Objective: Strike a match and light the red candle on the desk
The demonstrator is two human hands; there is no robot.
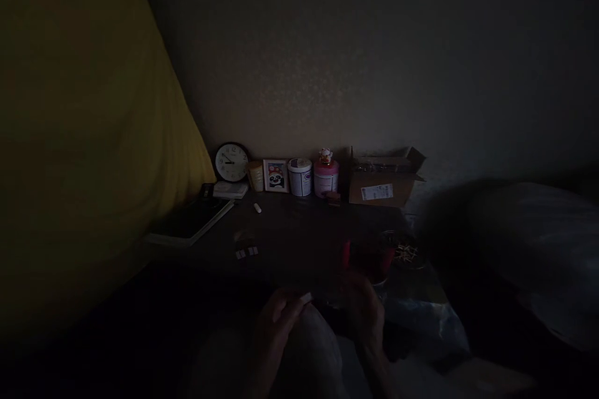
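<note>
The room is very dark. My left hand (276,321) is low in the middle of the view, fingers curled around a small pale object (306,298) at its fingertips; I cannot name the object. My right hand (365,315) is just to the right of it, fingers bent, near the front edge of the dark table (299,230). What the right hand holds, if anything, is lost in the dark. A red container (369,255) stands just beyond the right hand, with a pile of thin pale sticks (406,254) beside it.
Along the wall stand a round clock (231,162), a small framed picture (276,176), a white tub (300,177), a pink jar (326,176) and an open cardboard box (384,182). A yellow mass (84,137) fills the left. A dark tablet or book (189,221) lies at the table's left.
</note>
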